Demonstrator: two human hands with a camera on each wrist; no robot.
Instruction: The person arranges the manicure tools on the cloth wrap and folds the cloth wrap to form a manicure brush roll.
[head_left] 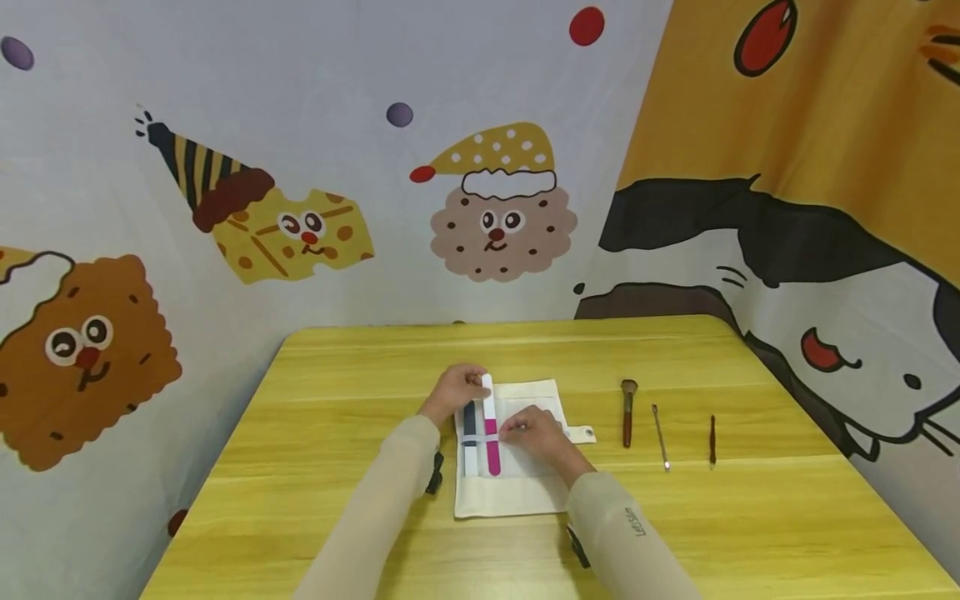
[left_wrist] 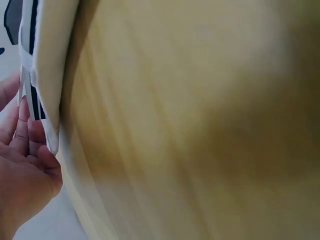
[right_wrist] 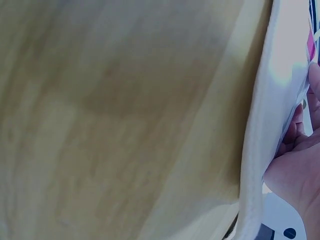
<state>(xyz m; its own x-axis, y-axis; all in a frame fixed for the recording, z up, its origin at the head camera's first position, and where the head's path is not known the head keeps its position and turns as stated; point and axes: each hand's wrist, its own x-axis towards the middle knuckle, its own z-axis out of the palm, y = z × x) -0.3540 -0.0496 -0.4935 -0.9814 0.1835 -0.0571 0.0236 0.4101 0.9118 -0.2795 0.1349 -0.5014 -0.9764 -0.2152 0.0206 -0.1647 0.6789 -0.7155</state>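
A cream fabric roll-up case [head_left: 510, 500] lies unfolded on the table, with an elastic strap [head_left: 471, 438] across its inside. My left hand [head_left: 459, 390] pinches the white upper end of a flat pink-and-white nail file [head_left: 492, 454], which passes under the strap. To its left a dark-and-white nail file [head_left: 470, 421] also sits under the strap. My right hand [head_left: 538, 435] pinches the strap just right of the pink file. The left wrist view shows my left hand [left_wrist: 27, 170] at the case's edge; in the right wrist view my right hand [right_wrist: 300, 155] is partly cut off.
Right of the case lie a makeup brush [head_left: 627, 417], a thin metal tool [head_left: 661, 439] and a slim dark-red tool [head_left: 712, 442], spaced apart. The case's snap tab [head_left: 581, 434] sticks out toward them. A cartoon-printed cloth [head_left: 405, 292] hangs behind the wooden table [head_left: 315, 375].
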